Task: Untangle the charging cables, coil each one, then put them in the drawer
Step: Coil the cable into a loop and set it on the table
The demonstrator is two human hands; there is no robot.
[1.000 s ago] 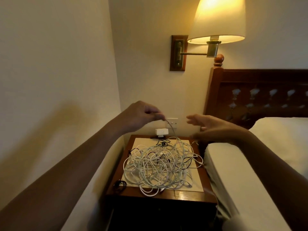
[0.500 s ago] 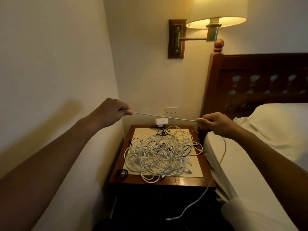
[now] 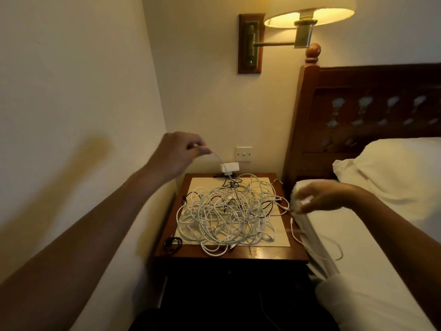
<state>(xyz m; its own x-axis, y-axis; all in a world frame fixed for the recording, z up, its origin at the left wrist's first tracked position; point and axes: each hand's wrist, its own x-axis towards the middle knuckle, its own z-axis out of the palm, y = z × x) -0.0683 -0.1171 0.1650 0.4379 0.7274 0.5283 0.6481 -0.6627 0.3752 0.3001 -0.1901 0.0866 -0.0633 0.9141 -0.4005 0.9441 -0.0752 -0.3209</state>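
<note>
Our left hand (image 3: 179, 152) is raised at the 10 o'clock side of the tabletop (image 3: 274, 253), its thumb and fingers pinched on the end of a white cable (image 3: 217, 157), which droops toward the white adapter (image 3: 229, 167) against the wall. Our right hand (image 3: 327, 199) hangs at 3 o'clock, just over the edge of the bed (image 3: 370, 271). It is smeared by motion, and we cannot tell whether its fingers grip anything. Below it a loose white cable (image 3: 296, 237) trails from the tabletop's edge onto the sheet in a wide loop.

The tangle of charging cables (image 3: 229, 211), mostly white with a few dark strands, lies heaped on a cream mat (image 3: 202, 185) in the middle of the tabletop. At the tangle's 7 o'clock a small black cable (image 3: 173, 242) sits bunched on the bare wood. A wall switch (image 3: 244, 154) is at 12 o'clock above the adapter, a lit wall lamp (image 3: 307, 17) is higher up, and a pillow (image 3: 393, 168) rests against the dark headboard (image 3: 358, 91).
</note>
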